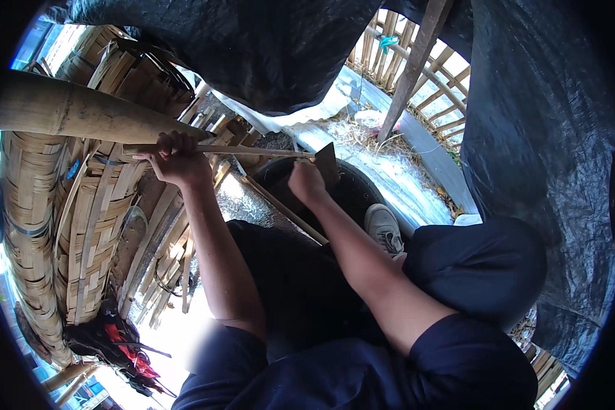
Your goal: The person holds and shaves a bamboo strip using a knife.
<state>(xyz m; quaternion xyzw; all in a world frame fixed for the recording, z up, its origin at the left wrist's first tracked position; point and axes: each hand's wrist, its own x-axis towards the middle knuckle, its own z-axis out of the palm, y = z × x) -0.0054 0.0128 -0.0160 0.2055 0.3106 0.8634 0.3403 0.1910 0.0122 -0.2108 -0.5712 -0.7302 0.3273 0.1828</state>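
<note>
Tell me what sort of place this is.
Probably a makeshift, partly open shelter or work shed: woven bamboo stands along the left, dark plastic sheeting hangs at the right, and a slatted fence shows in daylight beyond.

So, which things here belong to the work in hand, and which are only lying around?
Apparently in use:
- wooden stick, gripped by the left hand
- flat blade, beside the right hand

Seemingly just lying about:
- split wood pieces
- red-and-black bundle
</note>
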